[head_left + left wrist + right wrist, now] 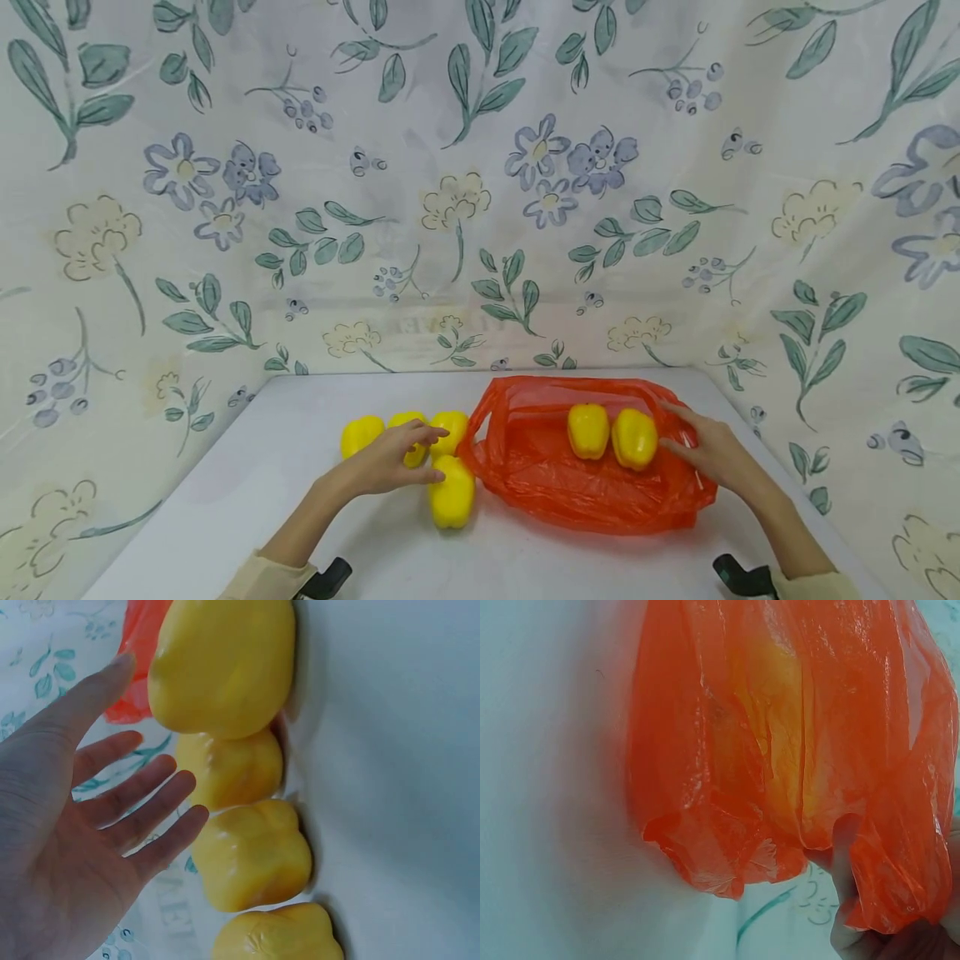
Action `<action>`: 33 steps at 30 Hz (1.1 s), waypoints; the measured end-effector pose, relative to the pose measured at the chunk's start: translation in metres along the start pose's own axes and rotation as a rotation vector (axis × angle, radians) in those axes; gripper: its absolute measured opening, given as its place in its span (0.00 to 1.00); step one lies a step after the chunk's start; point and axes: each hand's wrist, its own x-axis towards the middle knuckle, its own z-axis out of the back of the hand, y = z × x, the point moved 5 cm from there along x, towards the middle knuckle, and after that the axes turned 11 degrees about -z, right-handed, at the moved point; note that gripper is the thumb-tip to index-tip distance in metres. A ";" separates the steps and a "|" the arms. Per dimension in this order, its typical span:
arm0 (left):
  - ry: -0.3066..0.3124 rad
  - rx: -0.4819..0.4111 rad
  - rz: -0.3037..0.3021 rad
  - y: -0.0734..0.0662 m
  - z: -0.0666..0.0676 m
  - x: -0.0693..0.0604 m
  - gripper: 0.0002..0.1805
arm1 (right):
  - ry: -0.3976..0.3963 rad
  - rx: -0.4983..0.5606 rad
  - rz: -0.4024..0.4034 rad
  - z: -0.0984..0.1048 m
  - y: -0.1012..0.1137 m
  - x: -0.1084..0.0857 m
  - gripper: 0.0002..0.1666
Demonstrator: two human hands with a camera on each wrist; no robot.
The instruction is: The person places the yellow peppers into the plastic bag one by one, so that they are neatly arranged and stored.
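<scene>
Several yellow bell peppers (452, 496) sit close together on the table at the left. My left hand (397, 458) is over them, fingers spread and holding nothing; in the left wrist view its palm and fingertips stand beside the row of peppers (251, 855). To the right lies an orange-red plastic bag (555, 500), its mouth spread wide. Two more yellow bell peppers (634, 439) rest inside it, one showing through the film in the right wrist view. My right hand (708, 450) holds the bag's right edge, with film between thumb and fingers; the bag (675, 772) partly hides those fingers.
The peppers and bag lie on a white table (555, 567). A floral-print curtain (450, 275) stands behind the table and along both sides. The bag's looped handle (480, 433) lies against the nearest peppers on the left.
</scene>
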 end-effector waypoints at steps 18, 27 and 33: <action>0.096 -0.088 0.075 0.002 -0.018 -0.009 0.41 | -0.033 0.023 0.013 0.002 0.001 -0.004 0.38; 0.137 -0.041 0.067 0.000 -0.021 -0.008 0.44 | -0.041 0.008 0.009 0.002 -0.001 -0.003 0.38; 0.156 -0.057 0.092 0.002 -0.022 -0.009 0.45 | 0.000 0.053 -0.013 0.003 0.000 -0.005 0.39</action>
